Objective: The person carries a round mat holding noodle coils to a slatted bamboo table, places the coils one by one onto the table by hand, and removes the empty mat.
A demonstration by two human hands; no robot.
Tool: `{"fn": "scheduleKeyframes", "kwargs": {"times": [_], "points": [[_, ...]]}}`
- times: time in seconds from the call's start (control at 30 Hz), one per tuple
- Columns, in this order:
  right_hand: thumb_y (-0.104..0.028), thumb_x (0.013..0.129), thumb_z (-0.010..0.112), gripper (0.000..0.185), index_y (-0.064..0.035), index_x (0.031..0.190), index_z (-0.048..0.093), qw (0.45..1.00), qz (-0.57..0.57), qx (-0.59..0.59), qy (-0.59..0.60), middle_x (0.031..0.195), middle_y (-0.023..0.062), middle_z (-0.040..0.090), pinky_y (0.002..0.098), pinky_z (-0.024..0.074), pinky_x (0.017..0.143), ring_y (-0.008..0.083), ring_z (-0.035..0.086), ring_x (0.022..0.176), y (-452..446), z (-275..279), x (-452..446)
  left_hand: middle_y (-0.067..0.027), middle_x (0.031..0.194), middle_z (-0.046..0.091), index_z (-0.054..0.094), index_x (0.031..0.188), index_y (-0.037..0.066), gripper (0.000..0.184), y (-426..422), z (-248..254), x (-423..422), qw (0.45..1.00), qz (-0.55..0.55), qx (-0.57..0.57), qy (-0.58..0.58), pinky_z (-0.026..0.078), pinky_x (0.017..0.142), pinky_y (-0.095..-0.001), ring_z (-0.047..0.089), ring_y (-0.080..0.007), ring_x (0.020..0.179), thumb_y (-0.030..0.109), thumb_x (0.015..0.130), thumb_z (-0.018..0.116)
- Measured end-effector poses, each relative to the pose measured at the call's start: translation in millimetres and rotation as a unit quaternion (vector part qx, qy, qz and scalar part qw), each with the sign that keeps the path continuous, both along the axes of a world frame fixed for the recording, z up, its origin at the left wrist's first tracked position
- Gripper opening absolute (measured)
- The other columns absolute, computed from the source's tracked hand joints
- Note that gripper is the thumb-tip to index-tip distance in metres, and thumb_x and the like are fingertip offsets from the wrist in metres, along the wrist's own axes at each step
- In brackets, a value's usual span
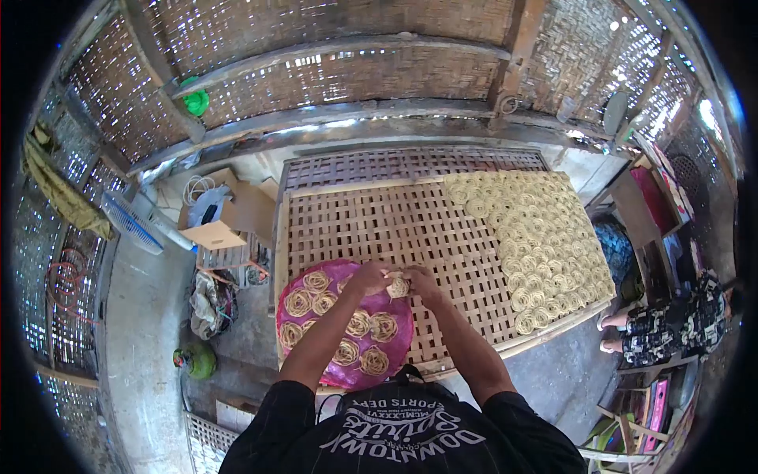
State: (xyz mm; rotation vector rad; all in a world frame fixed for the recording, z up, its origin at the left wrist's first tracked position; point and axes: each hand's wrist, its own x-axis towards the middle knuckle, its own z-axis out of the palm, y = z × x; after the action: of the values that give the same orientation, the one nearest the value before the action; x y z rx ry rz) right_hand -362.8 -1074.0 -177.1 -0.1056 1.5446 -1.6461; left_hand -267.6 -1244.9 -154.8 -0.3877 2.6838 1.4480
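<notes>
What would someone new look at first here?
Probably the pale coils covering the woven rack's right side. Then the round pink tray at the rack's near left, dotted with more coils. The left hand and right hand meet at one coil by the tray's edge.

The woven rack (pixel 363 221) stands in front. Many coils (pixel 553 253) lie on its right part; on its near left corner rests the round tray (pixel 401 347), with other coils in it. Left of the rack are a box (pixel 213 235) and, nearer, a gas cylinder (pixel 202 363).
</notes>
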Motion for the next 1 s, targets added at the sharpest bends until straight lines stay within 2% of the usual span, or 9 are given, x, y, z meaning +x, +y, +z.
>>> {"fn": "scheduleKeyframes", "kwargs": {"times": [0.03,0.2,0.3,0.4,0.43,0.57,0.7,0.8,1.0], "points": [[-0.021,0.093,0.056,0.024,-0.0040,0.110,0.061,0.999,0.009,-0.024,-0.023,0.097,0.0047,0.067,0.0313,0.0539,0.068,0.0156,0.066,0.078,4,-7,-7,-0.0173,0.096,0.065,0.064,0.097,0.001,0.034,-3,-6,-12,1.000,0.002,0.012,-0.003,0.049,0.083,-0.0409,0.064,-0.0292,0.092,0.028,0.079,0.075],[-0.020,0.094,0.060,0.025,-0.0030,0.113,0.062,0.991,-0.023,-0.109,-0.070,0.102,0.0056,0.067,0.0339,0.0552,0.077,0.0177,0.066,0.087,23,-16,-31,-0.0094,0.093,0.067,0.064,0.097,-0.002,0.027,6,-17,-65,0.993,0.055,0.106,0.005,0.051,0.078,-0.0344,0.065,-0.0212,0.086,0.018,0.082,0.075],[-0.013,0.089,0.070,0.033,-0.0003,0.117,0.061,0.996,-0.039,-0.054,-0.060,0.104,0.0078,0.067,0.0338,0.0567,0.077,0.0179,0.067,0.090,34,-9,-53,-0.0157,0.098,0.068,0.062,0.105,-0.009,0.029,24,-7,-88,0.922,0.148,0.351,-0.066,0.063,0.071,-0.0397,0.068,-0.0235,0.087,0.011,0.086,0.069],[-0.011,0.088,0.068,0.032,0.0032,0.117,0.060,0.995,-0.061,-0.075,-0.027,0.103,0.0090,0.067,0.0336,0.0576,0.076,0.0179,0.067,0.089,47,-28,-91,-0.0161,0.098,0.067,0.060,0.111,-0.010,0.027,42,-16,-116,0.926,0.160,0.343,0.006,0.065,0.067,-0.0409,0.070,-0.0247,0.082,0.005,0.089,0.064],[-0.006,0.088,0.066,0.031,0.0060,0.116,0.060,0.996,-0.067,-0.064,-0.017,0.103,0.0100,0.067,0.0329,0.0582,0.076,0.0188,0.067,0.088,53,-21,-101,-0.0152,0.098,0.067,0.061,0.113,-0.010,0.029,42,-57,-135,0.910,0.163,0.381,0.021,0.065,0.066,-0.0382,0.070,-0.0235,0.081,0.005,0.088,0.066],[-0.001,0.088,0.063,0.028,0.0085,0.114,0.060,0.994,-0.097,-0.031,0.042,0.104,0.0117,0.067,0.0322,0.0580,0.079,0.0214,0.067,0.088,65,-33,-157,-0.0145,0.093,0.069,0.065,0.104,-0.009,0.023,63,-34,-172,0.929,0.189,0.316,0.041,0.063,0.064,-0.0323,0.069,-0.0179,0.082,0.004,0.086,0.069],[0.003,0.090,0.054,0.033,0.0058,0.122,0.055,0.983,-0.135,-0.100,-0.073,0.112,0.0117,0.064,0.0340,0.0542,0.089,0.0208,0.063,0.101,74,-8,-191,-0.0099,0.087,0.069,0.066,0.099,-0.007,0.020,80,-21,-207,0.939,0.222,0.253,0.068,0.058,0.063,-0.0307,0.066,-0.0145,0.075,0.008,0.086,0.069],[0.003,0.091,0.051,0.034,0.0046,0.125,0.052,0.976,-0.148,-0.119,-0.103,0.115,0.0111,0.061,0.0360,0.0535,0.090,0.0206,0.062,0.104,82,-23,-211,-0.0075,0.084,0.068,0.067,0.097,-0.005,0.020,88,-38,-231,0.880,0.267,0.389,0.061,0.057,0.065,-0.0309,0.065,-0.0140,0.073,0.011,0.085,0.070],[-0.002,0.096,0.052,0.028,0.0066,0.122,0.055,0.980,-0.134,-0.132,-0.065,0.113,0.0124,0.064,0.0354,0.0557,0.088,0.0213,0.065,0.097,85,-1,-202,-0.0059,0.093,0.064,0.060,0.100,0.002,0.016,103,-29,-237,0.819,0.302,0.480,0.086,0.056,0.072,-0.0314,0.065,-0.0167,0.081,0.012,0.087,0.059]]}}
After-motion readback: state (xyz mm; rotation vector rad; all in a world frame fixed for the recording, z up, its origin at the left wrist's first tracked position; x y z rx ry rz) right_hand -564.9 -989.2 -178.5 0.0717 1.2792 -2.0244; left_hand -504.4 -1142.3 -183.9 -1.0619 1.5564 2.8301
